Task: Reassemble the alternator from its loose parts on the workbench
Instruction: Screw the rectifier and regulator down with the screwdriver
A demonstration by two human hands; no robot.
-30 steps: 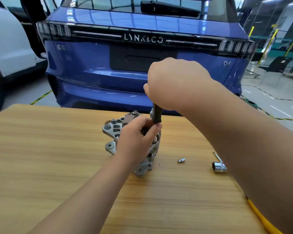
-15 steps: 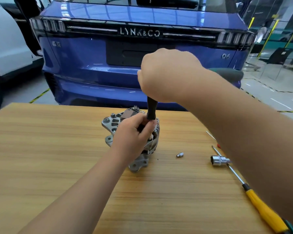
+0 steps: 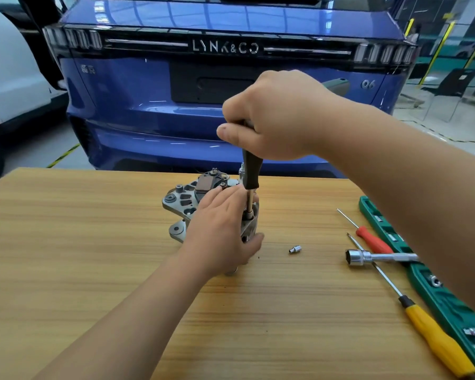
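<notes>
The grey metal alternator (image 3: 184, 204) stands on the wooden workbench (image 3: 66, 256), near its far middle. My left hand (image 3: 220, 229) wraps around its right side and holds it steady, hiding much of the housing. My right hand (image 3: 274, 116) grips the top of a black-handled driver (image 3: 251, 171) held upright. The driver's metal shaft and socket tip meet the alternator's right edge, just beside my left thumb.
A small loose socket (image 3: 294, 249) lies right of the alternator. Further right lie a ratchet wrench with socket (image 3: 368, 257), a red screwdriver (image 3: 368, 237), a yellow screwdriver (image 3: 433, 335) and a green socket rail (image 3: 422, 278). A blue car (image 3: 148, 91) stands beyond the bench's far edge.
My left hand slid from the top of the alternator down around its right side, uncovering the driver's metal shaft. The view tilted down and right, showing more tools.
</notes>
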